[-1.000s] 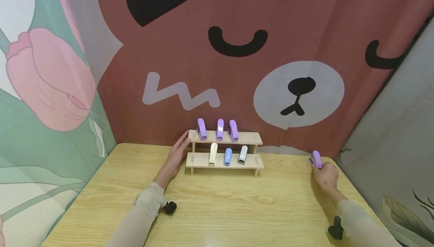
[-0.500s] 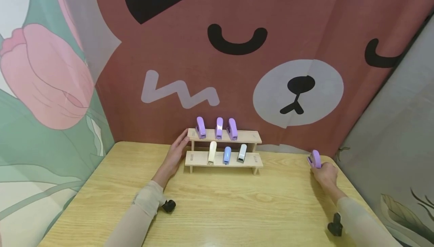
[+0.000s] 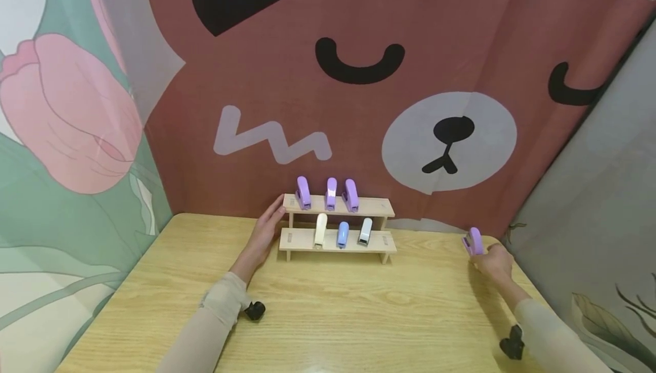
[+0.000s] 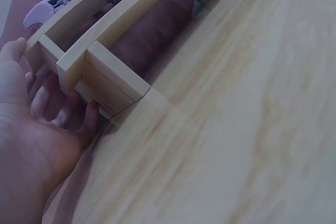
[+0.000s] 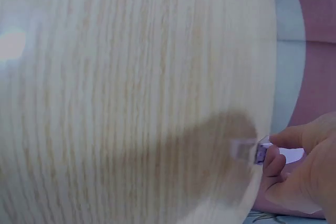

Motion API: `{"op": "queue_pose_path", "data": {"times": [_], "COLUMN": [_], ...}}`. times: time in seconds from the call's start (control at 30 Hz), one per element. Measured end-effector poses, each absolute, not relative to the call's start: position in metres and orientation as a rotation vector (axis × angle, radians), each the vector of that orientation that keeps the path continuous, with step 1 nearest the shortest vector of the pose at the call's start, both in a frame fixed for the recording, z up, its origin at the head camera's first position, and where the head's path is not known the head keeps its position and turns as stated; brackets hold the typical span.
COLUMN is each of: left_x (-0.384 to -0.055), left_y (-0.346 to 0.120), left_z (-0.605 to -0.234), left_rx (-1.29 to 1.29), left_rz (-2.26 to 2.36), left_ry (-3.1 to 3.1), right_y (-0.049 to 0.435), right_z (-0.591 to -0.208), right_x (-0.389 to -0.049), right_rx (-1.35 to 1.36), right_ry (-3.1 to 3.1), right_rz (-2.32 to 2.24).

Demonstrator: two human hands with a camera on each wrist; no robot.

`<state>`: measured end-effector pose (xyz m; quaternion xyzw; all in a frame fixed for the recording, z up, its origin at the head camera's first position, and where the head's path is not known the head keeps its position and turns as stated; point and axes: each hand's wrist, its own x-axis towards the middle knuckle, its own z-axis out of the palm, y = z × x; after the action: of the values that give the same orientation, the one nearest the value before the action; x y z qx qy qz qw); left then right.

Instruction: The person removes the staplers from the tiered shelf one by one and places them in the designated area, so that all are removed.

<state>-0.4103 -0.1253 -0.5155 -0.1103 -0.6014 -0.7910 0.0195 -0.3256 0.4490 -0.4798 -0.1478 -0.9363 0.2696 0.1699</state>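
Note:
My left hand (image 3: 266, 229) holds the left end of a two-tier wooden display stand (image 3: 376, 208). In the left wrist view its thumb is at the upper plank's end, and its bent fingers reach the side leg (image 4: 113, 82). Off at the table's far right, my right hand (image 3: 496, 265) grips a purple stapler (image 3: 475, 241), tilted upright; fingers partly cover it in the right wrist view. Three purple staplers (image 3: 331, 193) stand along the upper tier. On the lower tier are a cream stapler (image 3: 320, 230), a blue one (image 3: 343, 235) and a grey-white one (image 3: 365, 232).
The stand is at the back of a light wood-grain table (image 3: 333, 310). Behind hangs a brown bear-print curtain (image 3: 277, 82), close to the table's back edge. A grey curtain (image 3: 605, 191) borders the right side, and a floral one (image 3: 77, 202) the left.
My right hand, still gripping the purple stapler, shifts very slightly left and the stapler turns a little. The left hand, stand and the other staplers stay put.

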Motion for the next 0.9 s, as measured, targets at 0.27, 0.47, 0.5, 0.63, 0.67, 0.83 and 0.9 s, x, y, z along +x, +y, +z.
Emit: {"op": "queue_pose_path", "data": {"times": [0.27, 0.47, 0.5, 0.63, 0.67, 0.83, 0.9], "left_x": [-0.410, -0.408, -0.409, -0.409, -0.410, -0.410, -0.410], "left_y": [-0.125, -0.124, -0.124, -0.126, -0.126, -0.126, -0.125], "left_z": [-0.513, -0.513, -0.513, -0.514, -0.514, -0.514, -0.514], "left_rx": [-0.337, -0.335, -0.333, -0.340, -0.340, -0.341, -0.337], "left_rz": [-2.429, -2.436, -2.438, -2.442, -2.442, -2.441, -2.441], "left_ry": [-1.865, -1.863, -1.862, -1.858, -1.859, -1.864, -1.869], "right_y": [0.435, 0.412, 0.407, 0.386, 0.381, 0.358, 0.348], "right_z": [-0.458, -0.445, -0.443, -0.435, -0.433, -0.431, -0.431], "right_x": [-0.321, -0.317, -0.318, -0.318, -0.318, -0.318, -0.318], "right_rx": [-0.405, -0.435, -0.429, -0.395, -0.387, -0.361, -0.349], "right_ry": [-2.630, -2.479, -2.449, -2.353, -2.334, -2.243, -2.226], "right_rz": [0.824, 0.915, 0.928, 0.990, 1.011, 1.122, 1.168]}}
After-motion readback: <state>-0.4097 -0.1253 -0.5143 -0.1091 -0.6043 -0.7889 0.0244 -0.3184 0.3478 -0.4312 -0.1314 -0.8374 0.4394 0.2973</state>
